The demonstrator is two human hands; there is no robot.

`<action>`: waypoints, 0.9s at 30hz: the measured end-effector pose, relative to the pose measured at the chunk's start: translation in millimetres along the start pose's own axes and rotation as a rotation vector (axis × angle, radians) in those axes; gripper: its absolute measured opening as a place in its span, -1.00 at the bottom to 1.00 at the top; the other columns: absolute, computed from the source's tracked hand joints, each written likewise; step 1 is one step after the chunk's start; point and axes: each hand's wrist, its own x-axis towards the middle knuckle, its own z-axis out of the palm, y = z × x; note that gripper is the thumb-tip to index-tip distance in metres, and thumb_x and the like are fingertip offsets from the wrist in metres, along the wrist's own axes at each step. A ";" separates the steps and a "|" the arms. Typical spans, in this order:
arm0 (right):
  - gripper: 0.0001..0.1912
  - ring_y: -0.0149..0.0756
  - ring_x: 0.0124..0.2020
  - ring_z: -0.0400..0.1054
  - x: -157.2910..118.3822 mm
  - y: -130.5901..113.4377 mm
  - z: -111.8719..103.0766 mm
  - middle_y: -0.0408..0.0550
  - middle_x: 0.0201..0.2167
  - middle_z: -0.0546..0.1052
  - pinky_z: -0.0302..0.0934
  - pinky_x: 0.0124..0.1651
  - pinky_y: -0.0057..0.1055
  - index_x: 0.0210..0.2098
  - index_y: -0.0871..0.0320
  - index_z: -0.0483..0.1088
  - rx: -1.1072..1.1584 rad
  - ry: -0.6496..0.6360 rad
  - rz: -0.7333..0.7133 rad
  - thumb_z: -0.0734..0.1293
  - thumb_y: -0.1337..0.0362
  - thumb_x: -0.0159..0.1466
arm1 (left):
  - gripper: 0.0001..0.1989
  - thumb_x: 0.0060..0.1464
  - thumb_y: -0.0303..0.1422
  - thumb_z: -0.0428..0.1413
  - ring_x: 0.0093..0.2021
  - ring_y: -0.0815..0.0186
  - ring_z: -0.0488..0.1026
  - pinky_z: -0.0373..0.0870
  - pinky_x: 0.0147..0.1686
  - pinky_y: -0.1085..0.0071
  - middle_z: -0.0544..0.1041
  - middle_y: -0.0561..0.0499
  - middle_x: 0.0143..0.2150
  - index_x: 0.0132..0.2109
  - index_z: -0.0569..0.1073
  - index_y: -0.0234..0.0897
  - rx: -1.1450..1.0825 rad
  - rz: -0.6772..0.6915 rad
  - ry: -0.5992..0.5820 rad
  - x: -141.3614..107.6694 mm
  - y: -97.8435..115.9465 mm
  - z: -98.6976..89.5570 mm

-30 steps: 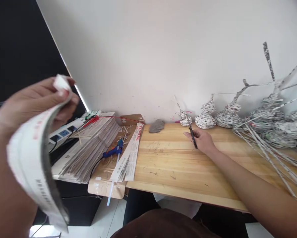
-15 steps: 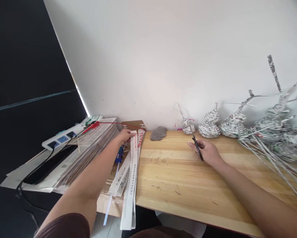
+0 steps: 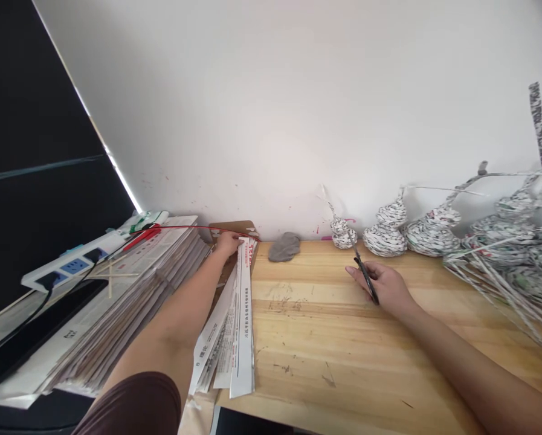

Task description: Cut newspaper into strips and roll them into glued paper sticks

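Note:
My left hand reaches to the far end of a bundle of newspaper strips, its fingertips closed at the strips' upper edge and partly hidden. The long printed strips lie at the left edge of the wooden table, next to a second group of strips. In my right hand is a pair of dark-handled scissors, blades pointing away toward the wall. That hand hovers at or just above the tabletop; I cannot tell which.
Several woven paper gourd shapes stand along the wall, with loose paper rods at right. A grey cloth-like lump lies on the wooden table. At left, a power strip and a black phone-like slab rest on stacked newspapers.
My left hand has moved slightly left with the strips, whose near ends now lie higher and on the table edge. My right hand keeps the scissors and barely shifts. The view has moved a little.

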 end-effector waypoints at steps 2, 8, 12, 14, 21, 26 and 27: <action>-0.54 -0.42 -0.72 0.14 0.3 0.6 0.1 -0.27 -0.76 0.23 0.02 -0.64 -0.47 -0.60 0.10 0.16 0.006 -0.006 -0.001 0.39 -0.05 0.11 | -0.64 0.20 -0.25 0.06 -0.04 0.19 0.42 0.43 -0.09 0.13 0.40 -0.13 0.07 0.09 0.35 -0.29 0.015 -0.014 -0.026 4.2 -0.7 3.0; -0.55 -0.41 -0.72 0.15 0.5 0.1 0.3 -0.25 -0.78 0.25 0.03 -0.64 -0.46 -0.61 0.10 0.18 -0.008 -0.001 0.008 0.39 -0.06 0.10 | -0.74 -0.03 -0.34 0.26 -0.16 0.19 0.52 0.41 -0.15 0.35 0.59 -0.12 -0.18 -0.16 0.54 -0.34 0.029 -0.044 0.049 1.3 3.1 9.8; -0.54 -0.39 -0.73 0.17 -0.3 -1.7 -0.5 -0.22 -0.78 0.26 0.04 -0.66 -0.45 -0.61 0.10 0.20 0.012 -0.002 0.000 0.38 -0.10 0.09 | -0.70 -0.04 -0.30 0.24 -0.20 0.18 0.54 0.39 -0.19 0.36 0.61 -0.15 -0.19 -0.13 0.54 -0.35 0.049 -0.043 0.136 -7.3 10.4 9.7; -0.53 -0.39 -0.74 0.17 -0.4 -2.1 -0.9 -0.21 -0.77 0.27 0.04 -0.66 -0.45 -0.62 0.10 0.21 0.010 0.003 -0.015 0.38 -0.12 0.08 | -0.69 0.01 -0.30 0.20 -0.18 0.17 0.54 0.38 -0.18 0.35 0.60 -0.18 -0.16 -0.11 0.52 -0.37 0.069 -0.033 0.156 -12.1 14.0 6.0; -0.54 -0.39 -0.72 0.20 0.0 -3.6 -1.4 -0.21 -0.75 0.29 0.09 -0.64 -0.45 -0.61 0.11 0.22 0.000 -0.001 0.014 0.39 -0.10 0.08 | -0.79 0.07 -0.25 0.13 -0.10 0.15 0.47 0.31 -0.06 0.33 0.59 -0.11 -0.19 -0.23 0.56 -0.26 0.132 0.198 0.036 -66.4 29.1 -24.7; -0.55 -0.40 -0.73 0.20 -1.1 -4.1 -0.7 -0.20 -0.76 0.31 0.09 -0.64 -0.44 -0.61 0.12 0.25 -0.026 0.007 -0.002 0.38 -0.11 0.09 | -0.76 0.18 -0.26 0.01 -0.10 0.19 0.42 0.23 0.00 0.29 0.58 -0.02 -0.30 -0.31 0.57 -0.13 0.152 0.809 -0.634 -162.2 39.2 -39.2; -0.54 -0.40 -0.74 0.19 -1.3 -3.3 -0.3 -0.19 -0.76 0.31 0.10 -0.64 -0.44 -0.61 0.12 0.26 -0.036 0.029 -0.021 0.38 -0.12 0.09 | -0.79 0.17 -0.26 0.03 -0.08 0.17 0.40 0.18 0.04 0.24 0.58 -0.02 -0.32 -0.31 0.56 -0.11 0.177 0.889 -0.721 -180.2 39.2 -42.6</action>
